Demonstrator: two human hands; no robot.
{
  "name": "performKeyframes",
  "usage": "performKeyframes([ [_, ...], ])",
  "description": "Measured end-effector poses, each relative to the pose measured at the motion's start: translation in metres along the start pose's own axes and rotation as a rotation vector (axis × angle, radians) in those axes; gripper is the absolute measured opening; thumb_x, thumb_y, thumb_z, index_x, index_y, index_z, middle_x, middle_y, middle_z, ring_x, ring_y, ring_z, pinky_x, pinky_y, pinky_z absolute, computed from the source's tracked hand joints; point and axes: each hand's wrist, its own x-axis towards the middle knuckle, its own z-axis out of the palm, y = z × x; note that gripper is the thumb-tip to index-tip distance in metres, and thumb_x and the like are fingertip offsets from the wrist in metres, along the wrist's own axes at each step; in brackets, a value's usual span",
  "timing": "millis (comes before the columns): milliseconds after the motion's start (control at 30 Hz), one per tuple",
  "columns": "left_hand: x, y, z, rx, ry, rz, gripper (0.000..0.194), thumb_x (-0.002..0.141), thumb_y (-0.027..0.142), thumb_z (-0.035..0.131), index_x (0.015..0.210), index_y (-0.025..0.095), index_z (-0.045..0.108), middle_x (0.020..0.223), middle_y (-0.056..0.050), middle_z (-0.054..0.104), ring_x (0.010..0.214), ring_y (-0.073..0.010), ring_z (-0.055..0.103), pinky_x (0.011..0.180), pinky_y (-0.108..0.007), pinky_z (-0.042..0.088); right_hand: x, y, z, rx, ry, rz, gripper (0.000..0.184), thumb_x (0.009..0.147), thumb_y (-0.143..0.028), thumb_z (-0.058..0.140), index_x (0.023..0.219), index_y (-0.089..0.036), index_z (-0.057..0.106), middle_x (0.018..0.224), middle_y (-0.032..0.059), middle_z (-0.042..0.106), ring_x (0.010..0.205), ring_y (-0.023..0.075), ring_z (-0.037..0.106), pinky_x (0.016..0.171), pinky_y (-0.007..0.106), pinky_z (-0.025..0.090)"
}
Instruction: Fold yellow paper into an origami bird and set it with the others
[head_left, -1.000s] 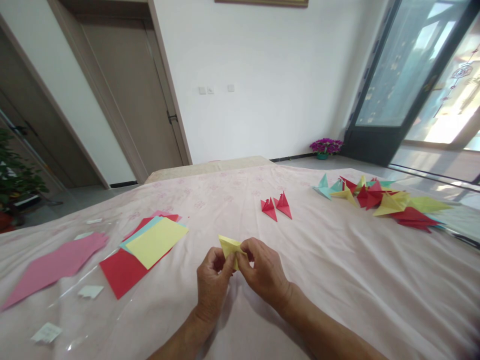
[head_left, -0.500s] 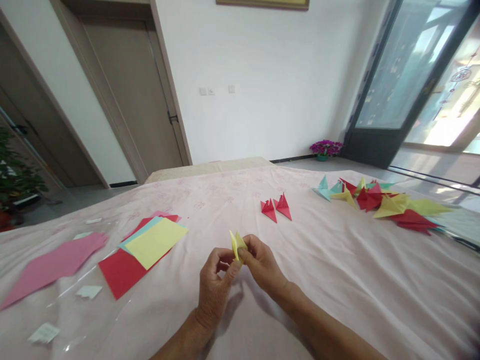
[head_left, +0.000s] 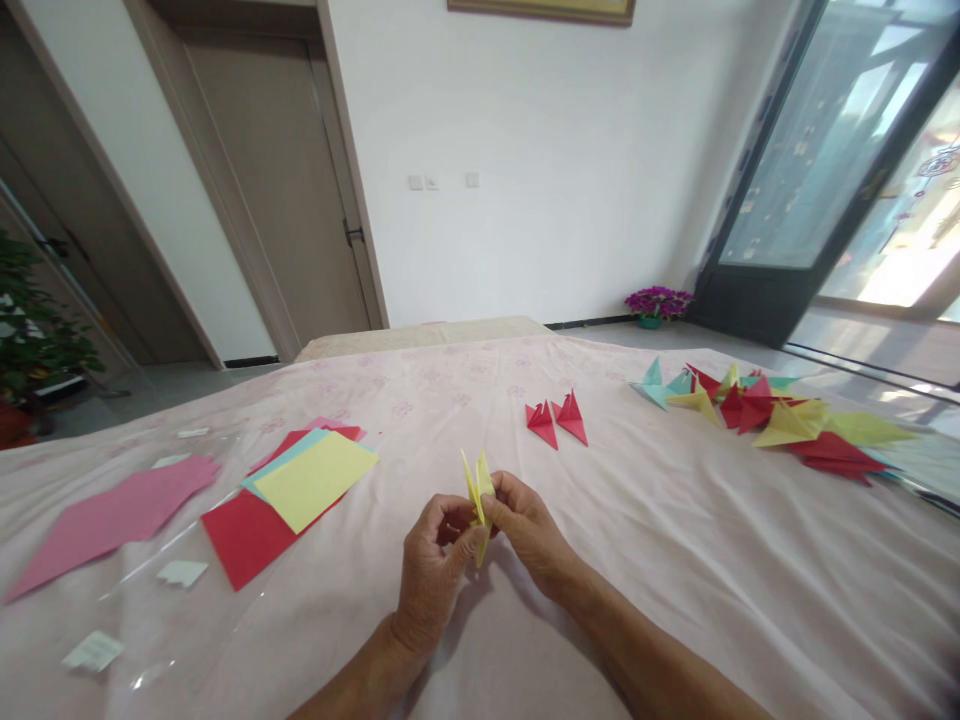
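A small folded yellow paper piece (head_left: 478, 487) stands on edge between my two hands, just above the pink tablecloth (head_left: 675, 560). My left hand (head_left: 433, 574) pinches its lower edge with thumb and fingers. From the right, my right hand (head_left: 530, 530) grips the same piece with closed fingers. Two red folded paper figures (head_left: 557, 420) lie on the cloth a little beyond my hands.
A stack of flat sheets, yellow on top of teal and red (head_left: 292, 490), lies to the left, with pink sheets (head_left: 112, 515) further left. A heap of folded red, yellow and teal figures (head_left: 780, 420) sits at the right. Small white scraps (head_left: 180, 572) lie near the front left.
The yellow piece has been turned from lying flat between my fingers to standing on edge. Both hands stayed in place, still pinching it.
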Motion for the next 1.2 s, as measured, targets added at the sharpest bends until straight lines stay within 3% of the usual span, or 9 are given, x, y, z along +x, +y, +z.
performKeyframes([
  [100,0.0013,-0.0005,-0.0017,0.083,0.016,0.1,0.017,0.083,0.033,0.065,0.09,0.018,0.061,0.08,-0.001,0.064,0.066,-0.0137,0.06,0.061,-0.026,0.05,-0.0005,-0.0006,0.0014,0.013,0.006,0.021,0.031,0.081,-0.046,0.067,0.078,-0.017,0.054,0.066,-0.0041,0.05,0.058,0.0096,0.043,0.057,0.023,0.036],
  [200,0.0032,0.0013,-0.0039,0.242,0.06,0.282,0.011,0.082,0.026,0.065,0.09,0.02,0.062,0.091,-0.003,0.06,0.079,-0.0155,0.059,0.065,-0.027,0.049,-0.0015,-0.0011,0.0037,0.023,0.007,0.047,0.031,0.08,-0.045,0.068,0.078,-0.017,0.055,0.067,-0.0038,0.052,0.058,0.0092,0.044,0.057,0.022,0.036],
  [300,0.0044,0.0034,-0.0048,0.298,0.041,0.36,0.009,0.084,0.021,0.063,0.092,0.02,0.061,0.099,-0.004,0.059,0.091,-0.0177,0.058,0.07,-0.028,0.049,-0.0019,0.001,0.0049,0.045,0.017,0.066,0.029,0.08,-0.043,0.068,0.078,-0.017,0.055,0.066,-0.0047,0.05,0.056,0.0084,0.042,0.055,0.021,0.035],
  [533,0.0045,0.0031,-0.0015,0.265,0.003,0.318,0.016,0.082,0.021,0.064,0.097,0.021,0.058,0.095,-0.003,0.061,0.088,-0.0177,0.059,0.072,-0.029,0.051,-0.0006,0.0068,0.0025,0.042,0.077,0.071,0.028,0.077,-0.039,0.07,0.076,-0.018,0.053,0.062,-0.0057,0.048,0.055,0.0084,0.043,0.054,0.021,0.035],
  [900,0.0025,0.0047,-0.0016,0.107,-0.024,0.053,0.024,0.085,0.038,0.062,0.1,0.019,0.061,0.094,-0.005,0.066,0.088,-0.0201,0.065,0.075,-0.031,0.055,-0.0034,0.0014,0.0035,0.078,0.079,0.09,0.033,0.075,-0.043,0.072,0.076,-0.017,0.051,0.063,-0.0057,0.048,0.055,0.008,0.043,0.053,0.021,0.035],
  [1200,0.0028,0.0022,-0.0018,0.135,-0.033,0.071,0.023,0.087,0.037,0.061,0.101,0.019,0.059,0.096,-0.006,0.064,0.089,-0.0194,0.065,0.075,-0.031,0.056,-0.0035,0.0043,0.004,0.065,0.11,0.106,0.032,0.075,-0.043,0.072,0.075,-0.018,0.051,0.063,-0.0057,0.048,0.054,0.0084,0.042,0.052,0.021,0.033],
])
